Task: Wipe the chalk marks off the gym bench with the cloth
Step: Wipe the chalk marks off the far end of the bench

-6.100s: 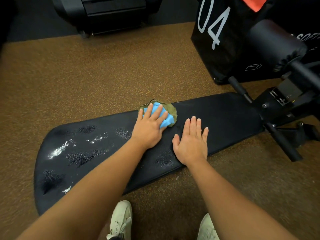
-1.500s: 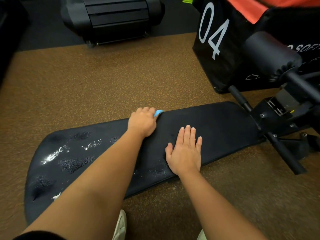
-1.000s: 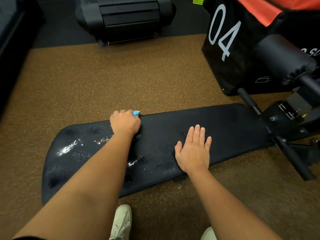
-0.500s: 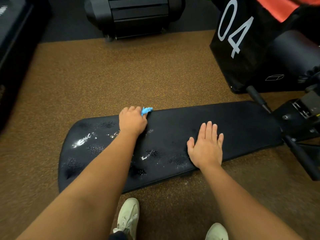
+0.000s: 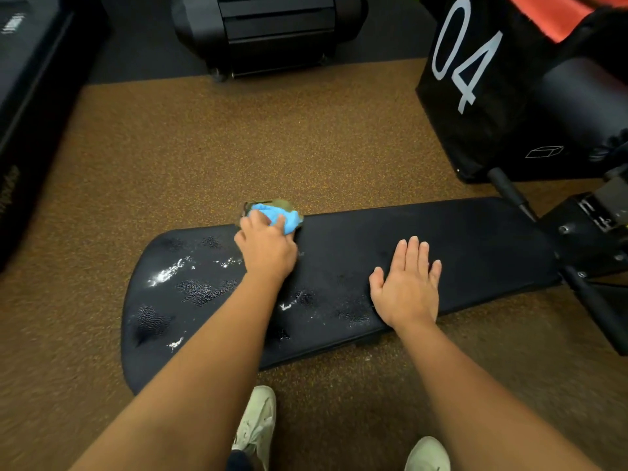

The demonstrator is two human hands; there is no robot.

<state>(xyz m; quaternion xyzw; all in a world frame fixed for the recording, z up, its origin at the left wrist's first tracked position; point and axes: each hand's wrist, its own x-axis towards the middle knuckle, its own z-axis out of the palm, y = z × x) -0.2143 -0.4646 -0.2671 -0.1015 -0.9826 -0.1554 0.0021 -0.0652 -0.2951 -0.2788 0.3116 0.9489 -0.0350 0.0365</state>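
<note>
The crumpled blue and olive-green cloth is gripped under the curled fingers of the left hand and pressed against the far edge of the long black padded gym bench. More of the cloth is exposed than 0.5 s ago. Only 1 small blue tip was seen past the knuckles then, whereas a blue wad with an olive rim is shown now. The right hand is kept flat on the pad as before, palm down, fingers straight and close together, near the front edge.

White chalk marks are left on the pad to the left of the left hand, and smaller flecks are seen beside the left forearm, by which a strip of the pad is hidden. The bench is surrounded by brown speckled rubber flooring. A black metal frame is joined to its right end. Behind that, a black box printed with a white "04" is set, and a black machine is placed further back. 2 pale shoes are seen at the bottom edge.
</note>
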